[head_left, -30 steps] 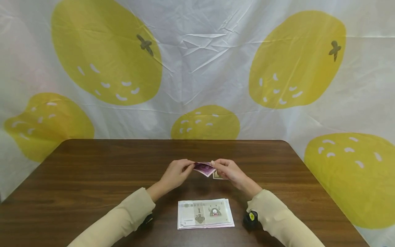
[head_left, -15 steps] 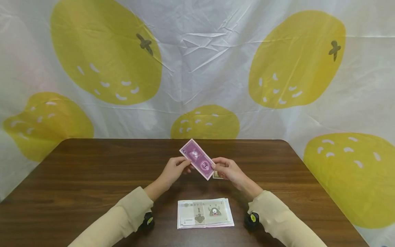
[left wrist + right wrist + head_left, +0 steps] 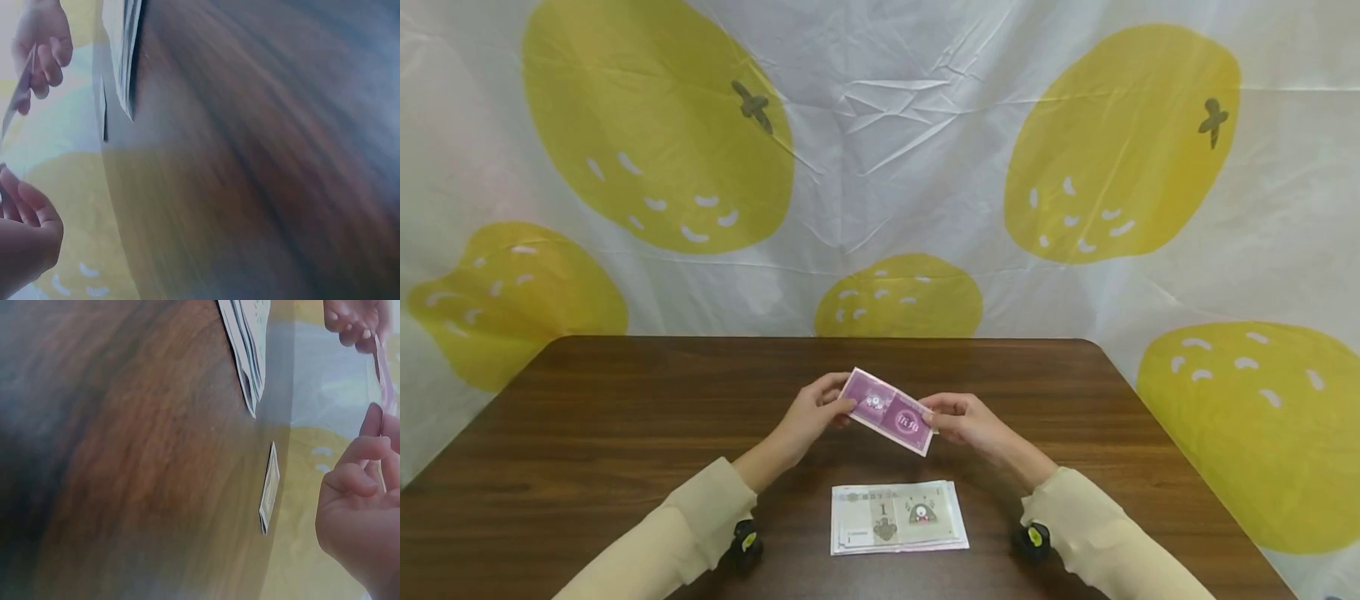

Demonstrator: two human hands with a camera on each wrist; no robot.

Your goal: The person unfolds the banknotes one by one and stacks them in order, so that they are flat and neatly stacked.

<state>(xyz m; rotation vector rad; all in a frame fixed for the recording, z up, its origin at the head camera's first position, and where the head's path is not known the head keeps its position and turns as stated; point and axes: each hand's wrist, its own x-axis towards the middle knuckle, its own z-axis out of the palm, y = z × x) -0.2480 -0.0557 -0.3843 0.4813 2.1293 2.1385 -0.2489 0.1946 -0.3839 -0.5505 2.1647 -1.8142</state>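
Note:
A purple toy banknote (image 3: 887, 412) with a cartoon figure is held up over the table, face toward the head camera, its right end lower. My left hand (image 3: 808, 417) pinches its left end, thumb on the front and fingers behind. At the right end my right hand (image 3: 967, 423) pinches it the same way. From the right wrist view, the purple strip of the note spans both hands and looks slightly bowed. A small folded banknote (image 3: 270, 494) lies on the table below my right hand, mostly hidden in the head view.
A stack of toy banknotes (image 3: 898, 517) lies nearer to me on the brown wooden table (image 3: 625, 433), a grey-green note marked 1 on top. Behind the table's far edge hangs a white cloth (image 3: 895, 183) with yellow fruit prints.
The purple banknote has gone from bent and foreshortened to spread out, first steeply slanted, now flatter. My hands have moved apart, the left now at the note's left end.

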